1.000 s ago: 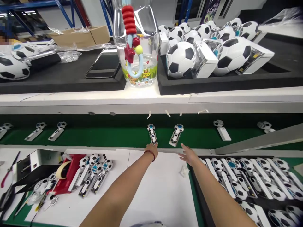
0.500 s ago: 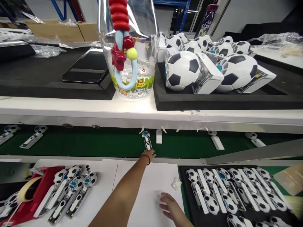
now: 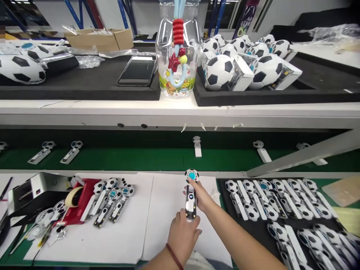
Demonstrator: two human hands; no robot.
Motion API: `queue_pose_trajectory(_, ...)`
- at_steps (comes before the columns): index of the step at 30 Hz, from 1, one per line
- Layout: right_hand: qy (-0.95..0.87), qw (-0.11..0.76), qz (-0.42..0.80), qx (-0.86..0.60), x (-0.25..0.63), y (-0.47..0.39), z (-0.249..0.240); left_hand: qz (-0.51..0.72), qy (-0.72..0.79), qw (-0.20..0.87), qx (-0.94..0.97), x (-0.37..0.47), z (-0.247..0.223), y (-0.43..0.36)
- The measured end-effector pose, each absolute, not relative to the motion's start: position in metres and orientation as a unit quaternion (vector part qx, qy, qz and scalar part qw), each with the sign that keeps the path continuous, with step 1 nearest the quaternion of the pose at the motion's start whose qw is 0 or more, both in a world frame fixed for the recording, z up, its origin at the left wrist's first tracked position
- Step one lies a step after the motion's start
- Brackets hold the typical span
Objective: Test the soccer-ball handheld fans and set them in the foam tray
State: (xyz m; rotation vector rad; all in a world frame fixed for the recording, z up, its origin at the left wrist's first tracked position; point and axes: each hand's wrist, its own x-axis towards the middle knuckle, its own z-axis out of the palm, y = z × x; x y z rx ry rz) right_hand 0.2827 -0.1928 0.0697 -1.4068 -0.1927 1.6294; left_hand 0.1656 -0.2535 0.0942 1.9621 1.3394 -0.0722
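Observation:
A small handheld fan (image 3: 191,202) with a football-patterned head, a teal centre and an opened handle showing its circuit board is held over the white paper (image 3: 165,204). My left hand (image 3: 182,232), with a red band at the wrist, closes around the lower end of the handle. My right hand (image 3: 200,193) grips the upper part, its thumb at the neck just below the round head. Some of the fingers are hidden behind the fan.
Several similar fans lie left beside a red tape dispenser (image 3: 86,202). More fill a black foam tray (image 3: 233,221) at right. Beyond runs a green conveyor belt (image 3: 140,159) carrying spaced fans. A shelf above holds a clear bottle (image 3: 165,48), a phone (image 3: 137,71) and football-shaped pieces (image 3: 219,71).
My left hand has drawn the fan back from the belt to above the paper. My right hand, earlier open and free, now grips it too. The view has shifted.

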Motion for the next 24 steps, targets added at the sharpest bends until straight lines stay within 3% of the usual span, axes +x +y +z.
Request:
queue_pose_trajectory(2,-0.095,0.483,0.658,-0.570,0.268,-0.201,0.080,-0.063,0.497,0.336,0.797,0.150,0.109,-0.271)
queue_pose_trajectory(5,-0.125,0.500,0.648,-0.561,0.251,-0.216,0.100,0.015,0.476,0.400,0.784,0.124,0.125,-0.283)
queue_pose_trajectory(9,-0.162,0.518,0.644,-0.539,0.232,-0.242,0.131,0.183,0.517,0.562,0.619,0.102,0.128,-0.288)
queue_pose_trajectory(13,-0.204,0.511,0.637,-0.539,0.217,-0.268,0.154,0.289,0.408,0.732,0.462,0.101,0.121,-0.293)
queue_pose_trajectory(24,-0.120,0.496,0.696,-0.505,0.209,-0.300,0.173,0.298,0.386,0.756,0.437,0.087,0.134,-0.319)
